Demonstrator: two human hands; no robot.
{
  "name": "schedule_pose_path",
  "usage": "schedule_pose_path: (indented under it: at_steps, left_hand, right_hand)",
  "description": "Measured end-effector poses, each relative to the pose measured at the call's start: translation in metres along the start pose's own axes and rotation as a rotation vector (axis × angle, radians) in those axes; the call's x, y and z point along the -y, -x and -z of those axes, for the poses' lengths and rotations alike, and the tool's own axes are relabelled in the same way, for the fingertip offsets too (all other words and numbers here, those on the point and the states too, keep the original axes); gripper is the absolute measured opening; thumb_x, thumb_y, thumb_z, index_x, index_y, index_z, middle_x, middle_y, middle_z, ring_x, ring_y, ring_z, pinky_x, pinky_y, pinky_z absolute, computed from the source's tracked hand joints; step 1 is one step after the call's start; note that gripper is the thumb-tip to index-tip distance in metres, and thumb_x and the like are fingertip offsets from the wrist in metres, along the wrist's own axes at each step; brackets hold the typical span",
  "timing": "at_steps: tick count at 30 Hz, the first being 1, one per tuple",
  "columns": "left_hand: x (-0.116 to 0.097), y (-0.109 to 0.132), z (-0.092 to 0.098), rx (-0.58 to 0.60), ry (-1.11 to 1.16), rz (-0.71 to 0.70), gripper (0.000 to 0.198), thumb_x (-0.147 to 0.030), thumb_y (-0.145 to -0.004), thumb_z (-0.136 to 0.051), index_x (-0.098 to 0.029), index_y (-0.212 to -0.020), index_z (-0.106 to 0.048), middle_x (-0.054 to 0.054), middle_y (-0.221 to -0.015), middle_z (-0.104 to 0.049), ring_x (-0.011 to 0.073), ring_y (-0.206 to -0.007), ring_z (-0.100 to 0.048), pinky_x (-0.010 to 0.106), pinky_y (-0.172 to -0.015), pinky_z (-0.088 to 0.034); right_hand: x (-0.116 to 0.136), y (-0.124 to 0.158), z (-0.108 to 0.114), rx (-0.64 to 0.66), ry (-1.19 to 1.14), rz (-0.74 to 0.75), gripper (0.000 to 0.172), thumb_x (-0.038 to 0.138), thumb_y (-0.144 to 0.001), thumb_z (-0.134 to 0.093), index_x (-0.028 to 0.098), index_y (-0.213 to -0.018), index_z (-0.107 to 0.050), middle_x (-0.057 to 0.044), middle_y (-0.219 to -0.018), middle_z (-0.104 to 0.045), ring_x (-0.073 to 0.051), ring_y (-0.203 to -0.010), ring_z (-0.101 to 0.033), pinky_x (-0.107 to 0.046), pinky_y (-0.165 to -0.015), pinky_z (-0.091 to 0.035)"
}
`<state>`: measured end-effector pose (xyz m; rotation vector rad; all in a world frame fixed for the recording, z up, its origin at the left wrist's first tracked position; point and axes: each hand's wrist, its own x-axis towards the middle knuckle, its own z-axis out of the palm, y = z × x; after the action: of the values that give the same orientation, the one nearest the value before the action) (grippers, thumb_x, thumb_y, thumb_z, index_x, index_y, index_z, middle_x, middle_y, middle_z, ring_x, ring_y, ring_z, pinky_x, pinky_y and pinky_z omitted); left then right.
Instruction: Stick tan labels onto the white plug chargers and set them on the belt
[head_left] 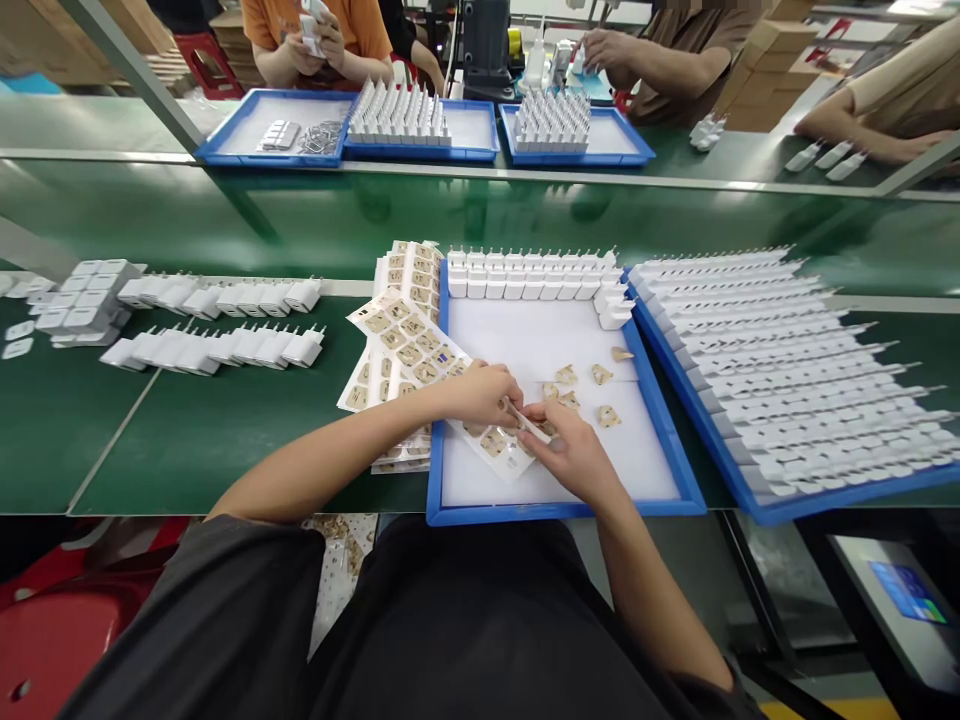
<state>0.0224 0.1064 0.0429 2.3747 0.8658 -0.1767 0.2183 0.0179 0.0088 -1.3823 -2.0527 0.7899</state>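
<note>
My left hand point(480, 392) and my right hand point(571, 450) meet over a blue tray point(555, 510) with a white floor. Both hands are closed on a white label sheet point(495, 442) carrying tan stickers, which lies across the tray's left part. A few loose tan stickers point(601, 374) lie on the tray floor just beyond my fingers. White plug adapters point(525, 275) line the tray's far edge and right corner. More sticker sheets point(397, 340) fan out left of the tray.
Rows of white adapters point(225, 345) lie on the green table at left. A second blue tray point(795, 380) at right is packed with white adapters. Across the conveyor, other people work at blue trays point(420, 130) of upright adapters. A red stool point(52, 640) stands at lower left.
</note>
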Motion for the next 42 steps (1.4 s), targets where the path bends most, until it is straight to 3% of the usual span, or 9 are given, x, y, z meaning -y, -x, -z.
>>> schedule_pose_path:
  at_steps: [4, 8, 12, 16, 24, 31, 33, 38, 42]
  left_hand:
    - [0.001, 0.003, 0.01, 0.018, 0.119, 0.066, 0.031, -0.041, -0.087, -0.06, -0.026, -0.11, -0.075, 0.002, -0.088, -0.073, 0.0239, -0.099, -0.065, 0.043, -0.107, -0.034]
    - [0.003, 0.003, 0.012, 0.018, 0.245, 0.103, 0.036, -0.047, -0.086, -0.059, -0.028, -0.112, -0.076, -0.001, -0.088, -0.072, 0.0212, -0.094, -0.064, 0.037, -0.106, -0.038]
    - [0.005, -0.003, 0.008, 0.026, 0.426, 0.095, 0.034, -0.046, -0.085, -0.062, -0.024, -0.104, -0.078, 0.0, -0.093, -0.073, 0.0195, -0.094, -0.065, 0.029, -0.094, -0.046]
    - [0.005, -0.007, 0.004, -0.001, 0.5, 0.067, 0.027, -0.04, -0.081, -0.064, -0.019, -0.091, -0.078, 0.0, -0.082, -0.072, 0.0172, -0.082, -0.063, 0.026, -0.083, -0.049]
    - [0.001, -0.01, 0.004, 0.032, 0.332, 0.12, 0.033, -0.041, -0.085, -0.057, -0.02, -0.098, -0.078, 0.002, -0.087, -0.073, 0.019, -0.085, -0.064, 0.027, -0.081, -0.049]
    - [0.007, -0.008, 0.014, 0.047, 0.016, 0.085, 0.022, -0.039, -0.083, -0.064, -0.023, -0.089, -0.078, 0.009, -0.101, -0.075, 0.0341, -0.116, -0.055, 0.05, -0.105, -0.04]
    - [0.004, -0.022, 0.023, -0.021, -0.121, 0.088, 0.03, -0.043, -0.086, -0.065, -0.023, -0.106, -0.076, 0.012, -0.109, -0.073, 0.0345, -0.115, -0.056, 0.051, -0.102, -0.043]
    - [-0.019, -0.102, 0.045, -0.521, -0.415, -0.077, 0.056, -0.026, -0.091, -0.062, -0.015, -0.145, -0.051, 0.022, -0.148, -0.051, 0.0395, -0.137, -0.046, 0.053, -0.108, -0.042]
    - [-0.032, -0.172, 0.046, -0.591, -0.485, -0.291, 0.054, -0.005, -0.09, -0.049, -0.019, -0.142, -0.052, 0.017, -0.168, -0.026, 0.035, -0.156, -0.024, 0.06, -0.125, -0.018]
  right_hand:
    - [-0.008, 0.01, 0.009, -0.112, -0.053, -0.02, 0.01, 0.03, -0.098, -0.06, 0.023, -0.096, -0.067, -0.003, -0.091, -0.074, -0.021, -0.084, -0.069, -0.034, -0.076, -0.054]
    - [-0.01, 0.013, 0.011, -0.279, 0.036, 0.076, 0.015, 0.028, -0.096, -0.064, 0.025, -0.11, -0.069, -0.007, -0.109, -0.073, -0.025, -0.103, -0.069, -0.04, -0.09, -0.056]
    - [-0.004, 0.011, 0.008, -0.31, 0.093, 0.254, 0.017, 0.021, -0.097, -0.061, 0.026, -0.111, -0.07, -0.007, -0.108, -0.073, -0.024, -0.104, -0.068, -0.041, -0.092, -0.056]
    - [-0.001, 0.009, 0.006, -0.328, 0.12, 0.27, 0.016, 0.021, -0.098, -0.061, 0.028, -0.106, -0.072, -0.007, -0.105, -0.074, -0.024, -0.098, -0.068, -0.043, -0.088, -0.056]
    - [0.0, 0.016, 0.01, -0.311, 0.102, 0.29, 0.013, 0.02, -0.096, -0.062, 0.027, -0.09, -0.071, -0.008, -0.108, -0.074, -0.027, -0.1, -0.066, -0.047, -0.09, -0.053]
    - [-0.014, 0.036, 0.024, -0.344, -0.241, 0.207, 0.01, 0.016, -0.094, -0.065, 0.026, -0.096, -0.066, -0.005, -0.095, -0.07, -0.023, -0.095, -0.067, -0.042, -0.085, -0.055]
    - [-0.02, 0.039, 0.024, -0.369, -0.211, 0.153, 0.009, 0.017, -0.095, -0.064, 0.026, -0.097, -0.066, -0.005, -0.093, -0.07, -0.023, -0.094, -0.067, -0.042, -0.085, -0.056]
    - [-0.027, 0.039, 0.018, -0.453, -0.078, 0.103, 0.007, 0.022, -0.096, -0.062, 0.025, -0.095, -0.068, -0.007, -0.098, -0.071, -0.025, -0.098, -0.068, -0.045, -0.089, -0.056]
    - [-0.027, 0.04, 0.018, -0.447, -0.049, 0.121, 0.008, 0.022, -0.097, -0.061, 0.025, -0.096, -0.068, -0.007, -0.097, -0.07, -0.024, -0.096, -0.067, -0.044, -0.086, -0.057]
